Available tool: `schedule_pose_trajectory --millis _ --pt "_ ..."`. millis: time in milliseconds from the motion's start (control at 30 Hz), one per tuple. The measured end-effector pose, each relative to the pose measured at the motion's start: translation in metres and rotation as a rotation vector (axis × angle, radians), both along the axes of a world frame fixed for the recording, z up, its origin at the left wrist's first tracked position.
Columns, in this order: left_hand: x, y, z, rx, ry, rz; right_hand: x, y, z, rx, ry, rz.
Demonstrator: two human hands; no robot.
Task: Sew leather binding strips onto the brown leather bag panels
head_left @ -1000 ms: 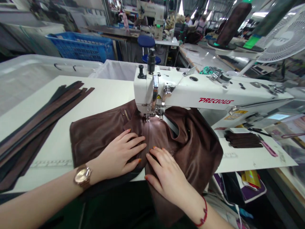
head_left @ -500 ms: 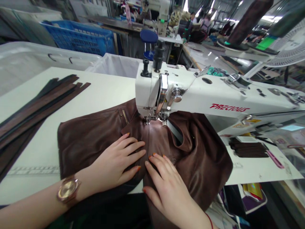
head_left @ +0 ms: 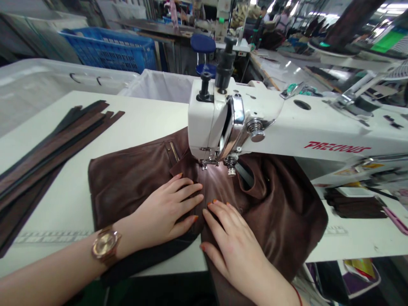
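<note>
A dark brown leather-like garment [head_left: 127,187] lies spread over the white machine table [head_left: 153,106], part of it under the presser foot [head_left: 208,165] of a white sewing machine [head_left: 274,127]. A short zipper [head_left: 174,152] shows on its left part. My left hand [head_left: 168,208] rests flat on the garment, left of a seam running toward the foot, fingers stretched out. On the seam's other side, my right hand [head_left: 232,238] lies with fingers extended on the cloth. Neither hand grips anything. Folds of the garment bunch up under the machine arm at the right.
Long brown and black strips [head_left: 63,140] lie at the left of the table. A stack of dark pieces [head_left: 353,204] and a pink tool [head_left: 395,220] are at the right. Behind stand white bins [head_left: 95,76], a blue crate [head_left: 111,49] and a blue stool [head_left: 203,43].
The view has shifted, so machine, garment and hands all appear further right. Both hands stay flat on the garment beside the seam, with little visible movement relative to it.
</note>
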State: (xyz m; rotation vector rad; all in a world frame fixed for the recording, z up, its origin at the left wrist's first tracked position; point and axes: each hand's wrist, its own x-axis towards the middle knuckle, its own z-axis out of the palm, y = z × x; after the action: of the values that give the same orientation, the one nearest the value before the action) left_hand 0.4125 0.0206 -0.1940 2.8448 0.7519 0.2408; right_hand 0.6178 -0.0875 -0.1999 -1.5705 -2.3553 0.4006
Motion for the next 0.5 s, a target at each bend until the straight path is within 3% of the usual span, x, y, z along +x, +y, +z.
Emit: schedule_pose_trajectory --millis 500 --pt "0.007 0.045 -0.005 0.074 -0.053 -0.01 0.005 0.046 0.001 0.036 -0.043 0.004"
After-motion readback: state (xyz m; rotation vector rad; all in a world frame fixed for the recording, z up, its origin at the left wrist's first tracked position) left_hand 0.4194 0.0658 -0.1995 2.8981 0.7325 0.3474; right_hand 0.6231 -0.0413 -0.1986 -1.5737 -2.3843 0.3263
